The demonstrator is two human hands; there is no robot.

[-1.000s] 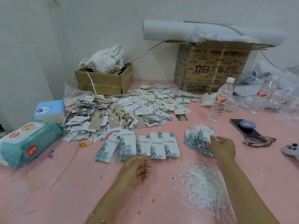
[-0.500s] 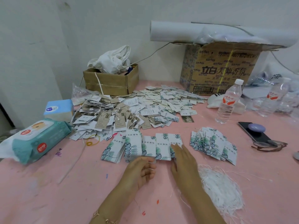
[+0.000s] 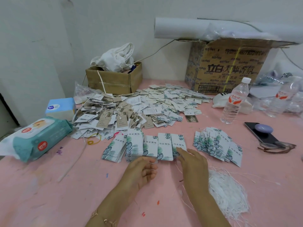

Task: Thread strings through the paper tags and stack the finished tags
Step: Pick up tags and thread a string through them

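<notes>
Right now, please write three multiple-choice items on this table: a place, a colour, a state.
1. Where does the white string pile lie? A on the wipes pack; B beside the right forearm; C in the small box.
2. The bottle cap is: A red; B white; C blue.
3. The right hand: A grips the bottle; B makes a fist; C touches a tag stack with straight fingers.
B, strings lie by the forearm; B, the cap looks white; C, fingertips rest on the row's rightmost stack.
</notes>
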